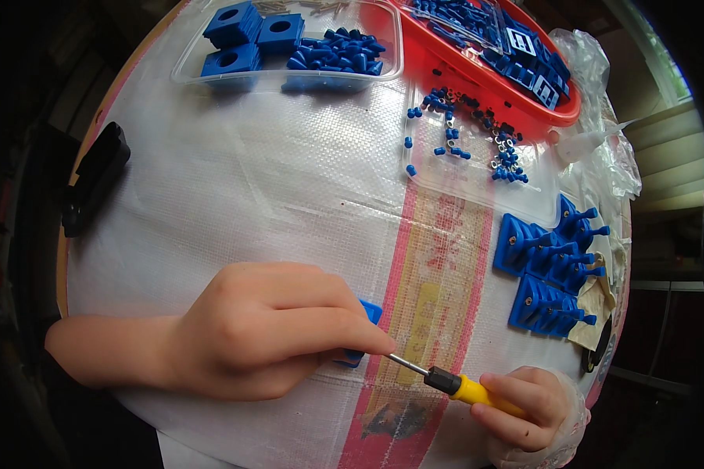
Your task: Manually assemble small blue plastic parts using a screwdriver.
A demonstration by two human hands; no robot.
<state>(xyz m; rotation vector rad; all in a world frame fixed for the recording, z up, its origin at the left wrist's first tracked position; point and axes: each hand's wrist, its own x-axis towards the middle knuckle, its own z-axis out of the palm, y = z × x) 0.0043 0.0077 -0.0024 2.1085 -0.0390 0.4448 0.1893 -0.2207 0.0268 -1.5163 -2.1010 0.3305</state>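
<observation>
My left hand [266, 332] reaches in from the left and is closed on a blue plastic piece [373, 311]. Most of that piece is hidden behind the fingers; only its edges show. A screwdriver [477, 391] with a yellow and black handle is gripped in my right hand [533, 406] at the lower right. Its metal shaft slants up to the left, and its end is at my left index fingertip. Whether the tip touches a screw is hidden there. A loose clear plastic sleeve covers my right wrist.
A clear bin [181, 74] at the back holds blue square blocks and small blue cone-like parts. Beside it stands a red basin [559, 119] of blue parts. Small blue caps and rings lie in a clear tray [453, 184]. Finished-looking blue assemblies [547, 266] cluster right; a black object [98, 176] lies left.
</observation>
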